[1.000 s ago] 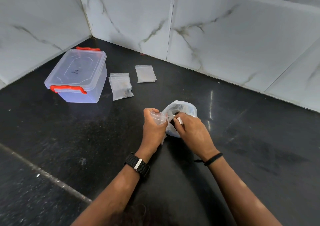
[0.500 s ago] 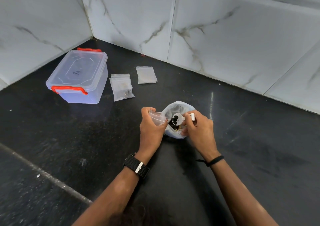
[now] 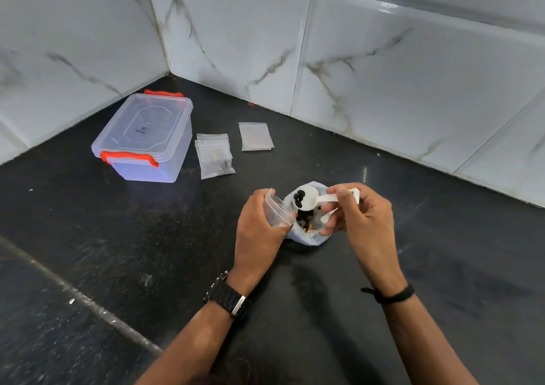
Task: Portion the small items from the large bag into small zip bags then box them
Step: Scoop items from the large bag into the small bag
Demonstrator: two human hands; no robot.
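Few small black items (image 3: 299,199) sit in the white plastic scoop (image 3: 308,197), pinched by the right hand (image 3: 361,216) over the large translucent bag (image 3: 309,238). Left hand (image 3: 258,228) grips the small clear zip bag (image 3: 275,210), mouth beside the scoop. Tip slowly, keep mouth wide.

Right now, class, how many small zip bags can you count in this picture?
3. One small zip bag is held in the left hand. One bag with items lies beside the lidded box. One flat bag lies nearer the wall. That middle one may be a stack.
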